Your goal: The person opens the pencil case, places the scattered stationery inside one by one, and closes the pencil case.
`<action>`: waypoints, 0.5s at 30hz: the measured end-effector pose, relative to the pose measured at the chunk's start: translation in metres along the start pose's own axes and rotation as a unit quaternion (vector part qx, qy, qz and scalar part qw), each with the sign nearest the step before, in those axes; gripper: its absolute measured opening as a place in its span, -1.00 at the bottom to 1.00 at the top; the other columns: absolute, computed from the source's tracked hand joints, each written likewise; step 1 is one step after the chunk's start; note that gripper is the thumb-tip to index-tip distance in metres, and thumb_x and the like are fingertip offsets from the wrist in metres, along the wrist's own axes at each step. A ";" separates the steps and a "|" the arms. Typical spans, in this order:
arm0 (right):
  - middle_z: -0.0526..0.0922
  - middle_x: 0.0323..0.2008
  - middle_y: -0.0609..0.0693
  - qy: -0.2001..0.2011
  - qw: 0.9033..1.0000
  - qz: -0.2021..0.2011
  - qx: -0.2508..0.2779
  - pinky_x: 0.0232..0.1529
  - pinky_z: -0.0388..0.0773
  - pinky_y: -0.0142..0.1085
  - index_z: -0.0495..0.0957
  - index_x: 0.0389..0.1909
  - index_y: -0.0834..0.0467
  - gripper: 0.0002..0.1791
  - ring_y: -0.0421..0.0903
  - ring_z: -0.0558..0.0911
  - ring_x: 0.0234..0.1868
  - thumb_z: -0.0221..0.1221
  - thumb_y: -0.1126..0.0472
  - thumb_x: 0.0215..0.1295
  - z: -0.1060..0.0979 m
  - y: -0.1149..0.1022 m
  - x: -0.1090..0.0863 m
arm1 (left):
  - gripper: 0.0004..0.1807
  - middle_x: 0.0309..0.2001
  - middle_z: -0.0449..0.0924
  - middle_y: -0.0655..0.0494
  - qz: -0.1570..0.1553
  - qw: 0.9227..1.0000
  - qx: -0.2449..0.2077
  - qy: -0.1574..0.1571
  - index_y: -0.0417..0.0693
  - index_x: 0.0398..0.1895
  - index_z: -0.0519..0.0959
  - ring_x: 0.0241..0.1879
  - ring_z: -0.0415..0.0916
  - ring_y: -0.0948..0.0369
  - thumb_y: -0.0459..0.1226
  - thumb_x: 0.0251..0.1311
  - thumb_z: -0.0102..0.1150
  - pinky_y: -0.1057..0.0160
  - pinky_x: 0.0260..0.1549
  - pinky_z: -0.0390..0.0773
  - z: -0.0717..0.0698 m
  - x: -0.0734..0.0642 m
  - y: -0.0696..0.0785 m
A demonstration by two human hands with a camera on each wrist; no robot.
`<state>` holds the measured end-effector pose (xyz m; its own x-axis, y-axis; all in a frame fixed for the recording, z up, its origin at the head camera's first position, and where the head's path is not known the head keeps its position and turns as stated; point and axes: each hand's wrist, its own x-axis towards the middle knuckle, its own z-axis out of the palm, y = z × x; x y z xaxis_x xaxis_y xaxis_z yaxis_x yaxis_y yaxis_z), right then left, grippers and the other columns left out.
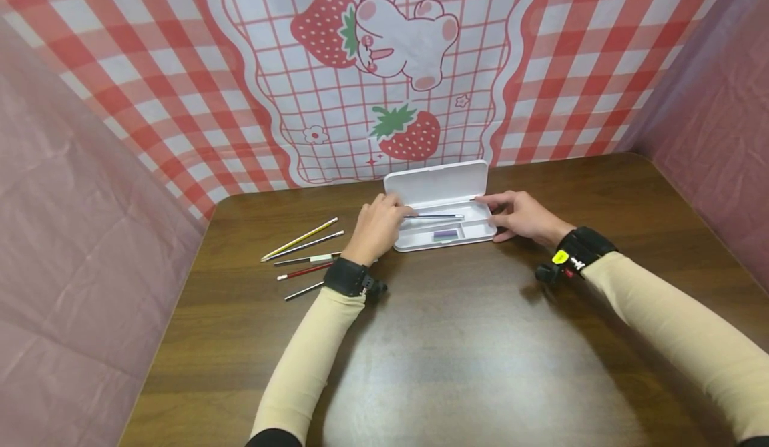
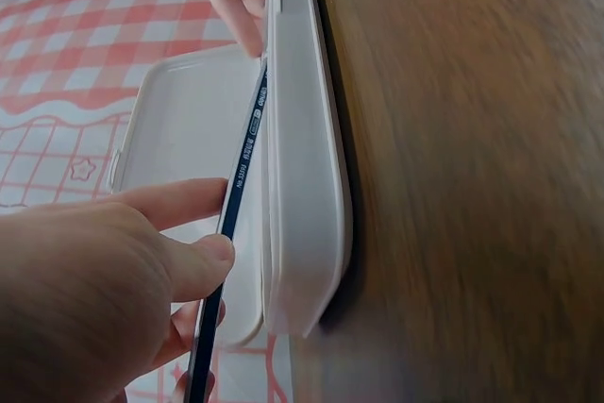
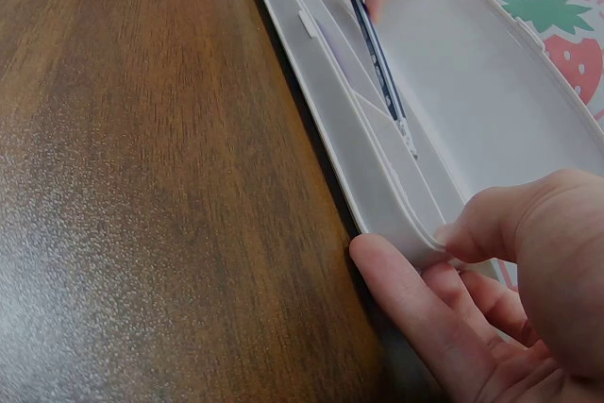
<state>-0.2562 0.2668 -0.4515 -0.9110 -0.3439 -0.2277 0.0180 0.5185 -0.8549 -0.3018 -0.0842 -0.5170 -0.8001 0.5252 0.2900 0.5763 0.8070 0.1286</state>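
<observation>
A white pencil case [image 1: 414,243] lies on the brown table with its lid [image 1: 441,183] raised at the back. My left hand [image 1: 375,229] pinches a dark blue pencil [image 2: 247,148] between thumb and fingers, over the case's left end. The pencil slants into the long rear compartment, its far end low inside in the right wrist view. At the right end, my right hand [image 1: 521,217] grips the case, thumb at the rim and fingers against the outer wall [image 3: 406,243]. A small purple and white block [image 1: 446,235] sits in a front compartment.
Left of the case lie several pencils, among them a yellow one [image 1: 300,239] and a red one [image 1: 305,272], partly behind my left wrist. A red and white checked cloth [image 1: 553,87] hangs behind the table.
</observation>
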 end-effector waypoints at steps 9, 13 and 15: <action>0.33 0.47 0.40 -0.003 1.000 -0.002 -0.003 -0.18 0.86 -0.31 0.38 0.70 0.17 -0.31 0.00 0.63 -0.04 0.24 0.38 0.62 0.000 0.000 0.001 | -0.42 0.06 0.70 0.14 -0.006 1.000 -0.016 -0.003 0.47 0.25 0.82 0.14 0.62 0.06 -0.42 0.37 0.33 0.06 -0.19 0.60 -0.003 0.004 0.015; 0.33 0.46 0.40 -0.006 1.000 -0.005 -0.004 -0.18 0.86 -0.31 0.38 0.70 0.18 -0.31 0.00 0.61 -0.04 0.24 0.38 0.62 -0.001 0.000 0.001 | -0.41 0.06 0.69 0.24 0.009 1.000 -0.010 0.004 0.57 0.27 0.79 0.14 0.62 0.14 -0.37 0.39 0.32 0.10 -0.22 0.60 0.008 0.010 0.011; 0.33 0.46 0.40 -0.006 1.000 -0.004 -0.004 -0.19 0.86 -0.31 0.38 0.70 0.19 -0.31 -0.01 0.61 -0.05 0.24 0.38 0.62 -0.001 0.000 0.001 | -0.41 0.05 0.70 0.26 0.015 1.000 0.000 0.007 0.58 0.27 0.79 0.13 0.62 0.16 -0.35 0.38 0.33 0.12 -0.23 0.61 0.010 0.011 0.012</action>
<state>-0.2574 0.2673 -0.4509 -0.9061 -0.3576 -0.2260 0.0072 0.5211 -0.8534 -0.3055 -0.0655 -0.5221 -0.7795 0.5459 0.3073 0.6007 0.7906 0.1191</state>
